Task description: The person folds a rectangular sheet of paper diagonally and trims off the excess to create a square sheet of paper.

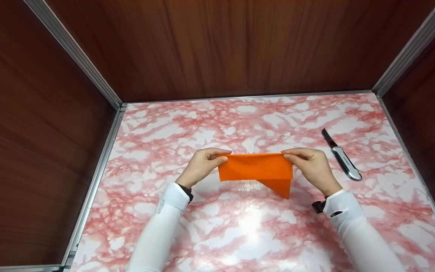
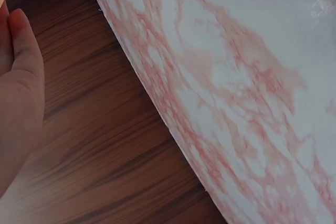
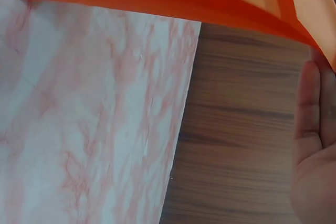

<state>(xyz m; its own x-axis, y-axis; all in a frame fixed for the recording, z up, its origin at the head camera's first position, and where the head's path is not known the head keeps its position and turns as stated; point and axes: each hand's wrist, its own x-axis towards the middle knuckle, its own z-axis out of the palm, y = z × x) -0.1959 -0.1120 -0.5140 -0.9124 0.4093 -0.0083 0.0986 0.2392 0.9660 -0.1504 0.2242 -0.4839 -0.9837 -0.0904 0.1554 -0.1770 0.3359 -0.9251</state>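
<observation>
So both hands are busy: the left hand (image 1: 201,166) pinches one top corner of an orange sheet (image 1: 255,166) between thumb and fingers, and the right hand (image 1: 313,166) pinches the other. The sheet sits right between them, over the middle of the table (image 1: 157,124), long axis running left to right, so neither hand is really nearer. A pointed flap (image 1: 281,187) hangs below its lower edge toward the right-hand end. The left wrist view only catches a slice of that hand, so I can't make out its exact finger placement there. Further out, just past the right hand, a knife (image 1: 346,163) lies on the pink marbled tabletop, blade angled away from the person. Brown wood-grain panels (image 1: 217,45) stand around the back and sides.
</observation>
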